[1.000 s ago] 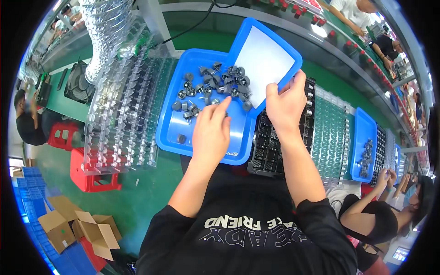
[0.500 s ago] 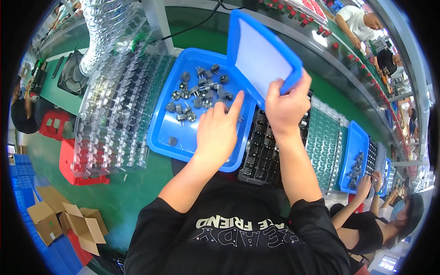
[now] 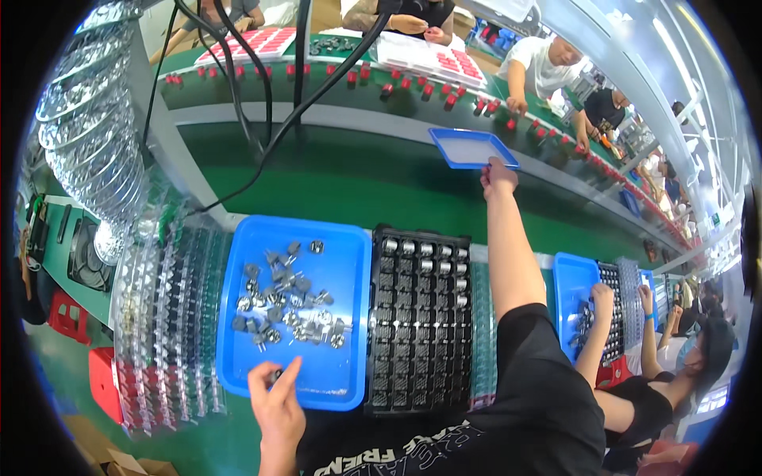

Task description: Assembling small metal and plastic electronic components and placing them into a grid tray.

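Held out far ahead, my right hand (image 3: pixel 498 179) grips the near rim of a shallow blue tray (image 3: pixel 473 148) with a whitish inside. At the near-left edge of the larger blue tray (image 3: pixel 349 373) is my left hand (image 3: pixel 278 408), its thumb and index finger apart. A small dark part (image 3: pixel 275 374) shows between those two fingers; whether they touch it cannot be made out. Several small grey and silver cylindrical parts with thin pins (image 3: pixel 298 313) lie loosely heaped in this larger tray.
Right of the large tray stands a black compartment tray (image 3: pixel 421 333), silver parts in its far-right cells. Stacked clear plastic trays (image 3: pixel 167 317) stand at left, below a silver duct (image 3: pixel 91 119). Black cables (image 3: pixel 270 151) hang ahead. A green conveyor (image 3: pixel 317 166) runs beyond; a co-worker (image 3: pixel 635 397) sits at right.
My right hand has carried the small tray away from the large one, forward over the conveyor. My left hand has drawn back from the heap toward the large tray's near edge. The view has shifted.
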### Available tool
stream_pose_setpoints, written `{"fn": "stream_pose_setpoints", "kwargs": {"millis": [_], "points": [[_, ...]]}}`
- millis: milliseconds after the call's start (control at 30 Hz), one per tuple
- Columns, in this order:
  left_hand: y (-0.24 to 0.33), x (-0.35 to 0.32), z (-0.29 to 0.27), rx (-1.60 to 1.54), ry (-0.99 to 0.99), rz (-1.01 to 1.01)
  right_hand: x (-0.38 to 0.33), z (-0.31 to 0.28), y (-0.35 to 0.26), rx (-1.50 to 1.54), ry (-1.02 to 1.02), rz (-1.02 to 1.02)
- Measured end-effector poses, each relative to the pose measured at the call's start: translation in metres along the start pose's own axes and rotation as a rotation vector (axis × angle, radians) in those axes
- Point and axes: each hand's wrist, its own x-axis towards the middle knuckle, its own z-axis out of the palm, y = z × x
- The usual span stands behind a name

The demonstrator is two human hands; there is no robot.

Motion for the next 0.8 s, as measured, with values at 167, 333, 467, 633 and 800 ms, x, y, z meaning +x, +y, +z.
{"fn": "stream_pose_setpoints", "kwargs": {"millis": [167,333,467,633,800], "points": [[-0.001,-0.017,-0.011,0.084,0.065,-0.05,0.065,0.052,0.02,0.073,0.02,-0.006],[-0.005,-0.034,-0.014,0.155,0.235,-0.026,0.112,0.078,0.031,0.188,-0.11,0.075],[0.014,-0.029,-0.022,0.093,0.298,-0.157,0.126,0.093,0.05,0.354,-0.355,0.177],[-0.01,-0.014,0.003,-0.151,0.138,-0.036,0.261,0.005,0.018,-0.142,-0.817,-0.743],[0.013,-0.011,-0.001,-0.342,0.136,-0.163,0.003,0.069,0.001,0.137,-0.677,0.217]]}}
